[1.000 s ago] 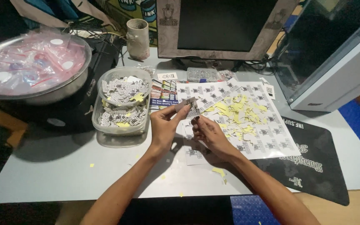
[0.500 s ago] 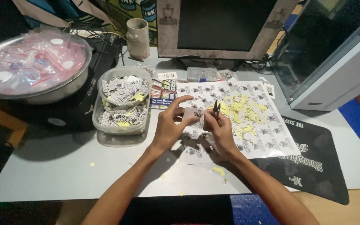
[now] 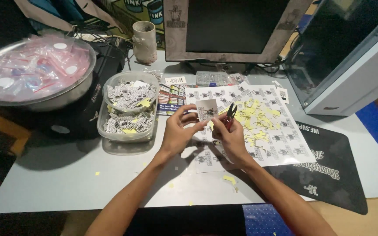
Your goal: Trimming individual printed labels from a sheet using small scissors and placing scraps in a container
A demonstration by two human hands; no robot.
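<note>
From the head view, a clear tub (image 3: 127, 114) left of the hands was heaped with cut stickers; farther left, a metal bowl (image 3: 36, 72) held pink packets. Left hand (image 3: 178, 131) fingers pinched a square sticker (image 3: 207, 109) above the sticker sheets (image 3: 276, 131); right hand (image 3: 230, 137) gripped small snips (image 3: 229, 116). Near desk (image 3: 66, 179) edge lay open.

Bare table (image 3: 66, 175) near the edge; 2 stacked tubs (image 3: 127, 113) left, monitor (image 3: 237, 30) behind.
</note>
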